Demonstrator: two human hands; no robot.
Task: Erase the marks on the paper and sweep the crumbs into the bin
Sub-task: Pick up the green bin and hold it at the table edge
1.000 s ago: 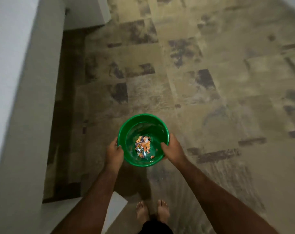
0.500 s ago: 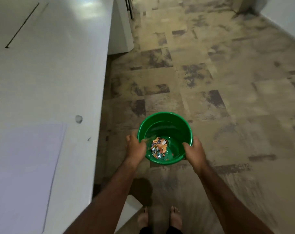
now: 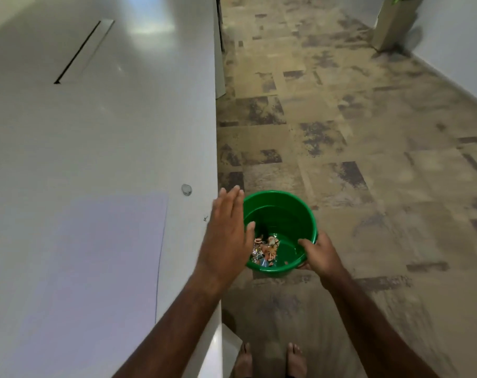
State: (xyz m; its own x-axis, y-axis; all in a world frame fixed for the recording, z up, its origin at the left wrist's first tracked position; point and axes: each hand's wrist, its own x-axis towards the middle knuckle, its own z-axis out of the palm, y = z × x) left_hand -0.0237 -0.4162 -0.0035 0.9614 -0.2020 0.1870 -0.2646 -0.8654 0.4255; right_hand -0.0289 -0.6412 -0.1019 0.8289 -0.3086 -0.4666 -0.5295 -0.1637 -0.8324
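Left hand (image 3: 227, 233), flat with fingers straight and holding nothing, hovers over the tabletop (image 3: 101, 126) edge, while the right hand (image 3: 317, 253) grips the near-right rim of the green bin (image 3: 291, 211), held upright with its mouth facing up, just beside and seemingly below that edge. Recommended procedure: bring the rim directly under the edge before sweeping toward it, keeping the bin level. Paper (image 3: 95, 257) lies flat on the tabletop, long axis running away from the person; the small dark specks (image 3: 205, 219) near the edge may be crumbs.
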